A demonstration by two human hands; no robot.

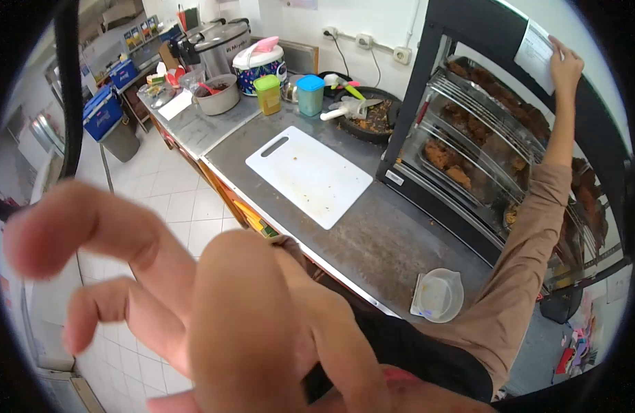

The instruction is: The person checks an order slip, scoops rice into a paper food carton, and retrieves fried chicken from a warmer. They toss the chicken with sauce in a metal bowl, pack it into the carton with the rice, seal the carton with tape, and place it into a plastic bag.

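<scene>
Nearest, at seven o'clock: the left hand (242, 310), bare, blurred by closeness, large in view. It is open, fingers bent and spread apart toward nine o'clock; no object is visible between them.

At four o'clock, a translucent plastic bowl (443, 296) stands on the dark grey worktop (393, 248). Just left of the centre, toward eleven o'clock, lies a white rectangular cutting board (310, 175) marked with crumbs.

Farther out, the right arm in a brown sleeve (520, 255) runs up toward two o'clock, raised and nearly straight at the elbow. The right hand (566, 65) ends it, fingertips touching the right edge of a white printed paper sheet (535, 58). Whether they pinch or only press cannot be determined. The sheet lies tilted over the black upper frame of the glass-fronted display cabinet (477, 27), at one to two o'clock; its fixing is not visible.

Assessment: the sheet should be very light, thin and flexible, liable to crease or tear. Suitable hold: a light pinch at an upper corner, the lower end supported.
</scene>
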